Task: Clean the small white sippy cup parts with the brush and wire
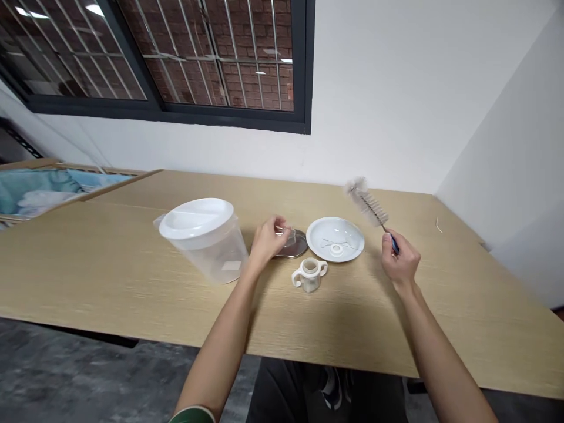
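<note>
My right hand [400,262] is closed round the blue handle of a bottle brush [368,203], whose white bristles point up and to the left above the table. My left hand [268,240] is closed on a small clear piece [286,232] held over a round metal dish [294,244]. Just in front of the dish stands a small white cup with two handles [310,274]. A white plate [335,238] lies between my hands, with a small white ring and thin straws on it.
A large clear plastic jug with a white lid [205,236] stands left of my left hand. The wooden table [110,264] runs to a white wall at the back and right. A wooden crate with blue cloth [39,188] sits far left.
</note>
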{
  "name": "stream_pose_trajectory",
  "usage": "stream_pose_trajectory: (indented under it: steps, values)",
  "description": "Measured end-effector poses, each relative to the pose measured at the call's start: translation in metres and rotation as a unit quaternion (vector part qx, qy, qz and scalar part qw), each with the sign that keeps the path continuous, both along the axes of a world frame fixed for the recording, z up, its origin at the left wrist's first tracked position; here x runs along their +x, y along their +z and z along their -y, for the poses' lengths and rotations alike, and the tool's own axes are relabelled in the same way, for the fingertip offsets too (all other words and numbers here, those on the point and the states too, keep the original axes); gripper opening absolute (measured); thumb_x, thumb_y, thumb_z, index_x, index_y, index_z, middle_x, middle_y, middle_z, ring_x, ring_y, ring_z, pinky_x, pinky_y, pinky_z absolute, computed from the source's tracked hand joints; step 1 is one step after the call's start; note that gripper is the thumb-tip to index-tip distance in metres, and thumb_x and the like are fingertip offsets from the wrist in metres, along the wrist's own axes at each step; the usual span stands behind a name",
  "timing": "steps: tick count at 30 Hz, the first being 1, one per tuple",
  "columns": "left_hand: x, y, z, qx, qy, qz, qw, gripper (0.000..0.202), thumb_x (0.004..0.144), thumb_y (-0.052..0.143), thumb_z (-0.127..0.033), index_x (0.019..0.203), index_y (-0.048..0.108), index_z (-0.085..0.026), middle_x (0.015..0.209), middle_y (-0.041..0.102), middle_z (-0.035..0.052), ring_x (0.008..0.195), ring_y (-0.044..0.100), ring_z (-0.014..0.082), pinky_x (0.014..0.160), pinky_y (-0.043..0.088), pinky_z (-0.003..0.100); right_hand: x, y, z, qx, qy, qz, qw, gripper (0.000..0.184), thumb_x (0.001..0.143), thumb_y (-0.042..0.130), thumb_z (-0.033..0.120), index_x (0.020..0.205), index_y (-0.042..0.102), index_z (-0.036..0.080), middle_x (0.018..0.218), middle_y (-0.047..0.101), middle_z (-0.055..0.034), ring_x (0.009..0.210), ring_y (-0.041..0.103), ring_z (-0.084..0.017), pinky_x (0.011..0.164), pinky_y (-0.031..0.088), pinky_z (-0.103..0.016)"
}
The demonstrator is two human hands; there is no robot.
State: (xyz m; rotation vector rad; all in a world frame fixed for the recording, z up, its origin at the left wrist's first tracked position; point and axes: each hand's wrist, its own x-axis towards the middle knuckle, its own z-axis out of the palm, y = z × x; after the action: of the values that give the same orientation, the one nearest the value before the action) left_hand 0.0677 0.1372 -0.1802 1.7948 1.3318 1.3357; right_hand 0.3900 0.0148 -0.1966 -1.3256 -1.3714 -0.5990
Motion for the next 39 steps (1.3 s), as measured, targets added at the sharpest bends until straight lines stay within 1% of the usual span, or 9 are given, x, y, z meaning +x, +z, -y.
stream_pose_trajectory:
  steps: [4, 9, 13, 18, 20, 25, 33, 36, 39]
  values:
    - [-0.006, -0.007, -0.002, -0.029, 0.005, -0.204, 0.979, 0.017, 0.066, 0.074, -0.028, 0.076, 0.063, -0.022, 0.074, 0.065, 0.0082, 0.072, 0.058, 0.029, 0.078, 0.042, 0.04, -0.004, 0.003, 0.001, -0.013, -0.003, -0.007, 1.0, 0.031, 0.1, 0.048, 0.034, 0.102, 0.07, 0.012, 0.084, 0.071, -0.0092, 0.065, 0.063, -0.016, 0.065, 0.049, -0.028]
    - [-0.007, -0.016, -0.006, -0.031, -0.018, -0.313, 0.949, 0.027, 0.073, 0.075, -0.04, 0.091, 0.067, -0.022, 0.089, 0.07, 0.0114, 0.082, 0.062, 0.0339, 0.073, 0.041, 0.038, -0.005, 0.002, 0.0, -0.028, -0.013, -0.013, 0.999, 0.033, 0.101, 0.046, 0.035, 0.1, 0.07, 0.012, 0.078, 0.069, -0.0075, 0.062, 0.061, -0.016, 0.062, 0.045, -0.028]
    - [-0.006, -0.017, -0.006, 0.012, -0.018, -0.324, 0.946, 0.024, 0.087, 0.062, -0.043, 0.097, 0.066, -0.021, 0.097, 0.069, 0.0124, 0.087, 0.062, 0.0325, 0.075, 0.041, 0.037, -0.004, 0.003, 0.001, -0.029, -0.016, -0.035, 0.999, 0.034, 0.101, 0.045, 0.037, 0.1, 0.069, 0.013, 0.081, 0.069, -0.0081, 0.063, 0.06, -0.015, 0.063, 0.044, -0.027]
    - [0.003, -0.013, -0.002, 0.078, -0.001, -0.292, 0.953, 0.034, 0.099, 0.041, -0.041, 0.075, 0.054, -0.02, 0.08, 0.065, 0.0095, 0.074, 0.058, 0.0243, 0.071, 0.038, 0.034, 0.001, 0.002, -0.003, -0.055, -0.043, -0.069, 0.995, 0.037, 0.101, 0.043, 0.041, 0.095, 0.069, 0.014, 0.069, 0.063, -0.0052, 0.06, 0.056, -0.016, 0.062, 0.039, -0.028]
    - [0.007, -0.011, 0.001, 0.095, -0.003, -0.281, 0.955, 0.041, 0.099, 0.038, -0.044, 0.066, 0.048, -0.021, 0.071, 0.061, 0.0077, 0.069, 0.054, 0.022, 0.069, 0.035, 0.033, 0.004, 0.0, -0.006, -0.146, -0.091, -0.095, 0.981, 0.038, 0.102, 0.042, 0.042, 0.099, 0.069, 0.015, 0.074, 0.065, -0.0063, 0.067, 0.059, -0.018, 0.064, 0.037, -0.029]
    - [0.012, -0.006, 0.007, 0.106, -0.013, -0.259, 0.96, 0.052, 0.099, 0.037, -0.052, 0.058, 0.045, -0.02, 0.063, 0.056, 0.0059, 0.064, 0.05, 0.0203, 0.067, 0.032, 0.033, 0.014, -0.007, -0.014, -0.398, -0.165, -0.121, 0.894, 0.035, 0.104, 0.039, 0.038, 0.109, 0.065, 0.015, 0.095, 0.07, -0.0126, 0.085, 0.064, -0.025, 0.068, 0.033, -0.031]
    - [0.017, -0.005, 0.012, 0.092, -0.043, -0.26, 0.96, 0.049, 0.096, 0.034, -0.054, 0.079, 0.063, -0.017, 0.085, 0.067, 0.0101, 0.082, 0.058, 0.0239, 0.08, 0.04, 0.034, 0.015, -0.011, -0.018, -0.409, -0.159, -0.142, 0.887, 0.037, 0.106, 0.035, 0.04, 0.115, 0.062, 0.017, 0.102, 0.07, -0.0119, 0.092, 0.065, -0.026, 0.071, 0.035, -0.031]
    - [0.029, 0.01, 0.01, 0.056, -0.089, -0.279, 0.955, 0.053, 0.097, 0.03, -0.055, 0.091, 0.066, -0.016, 0.094, 0.07, 0.0086, 0.085, 0.061, 0.0222, 0.08, 0.044, 0.032, 0.016, -0.008, -0.018, -0.395, -0.166, -0.157, 0.89, 0.036, 0.107, 0.035, 0.04, 0.115, 0.062, 0.016, 0.101, 0.07, -0.012, 0.092, 0.065, -0.026, 0.071, 0.035, -0.031]
    - [0.058, 0.03, 0.003, -0.003, -0.182, -0.351, 0.918, 0.049, 0.092, 0.043, -0.059, 0.091, 0.07, -0.019, 0.092, 0.071, 0.0051, 0.082, 0.063, 0.0206, 0.072, 0.044, 0.028, 0.018, -0.007, -0.018, -0.382, -0.171, -0.169, 0.892, 0.036, 0.107, 0.035, 0.039, 0.115, 0.062, 0.016, 0.101, 0.07, -0.0111, 0.091, 0.065, -0.026, 0.07, 0.035, -0.031]
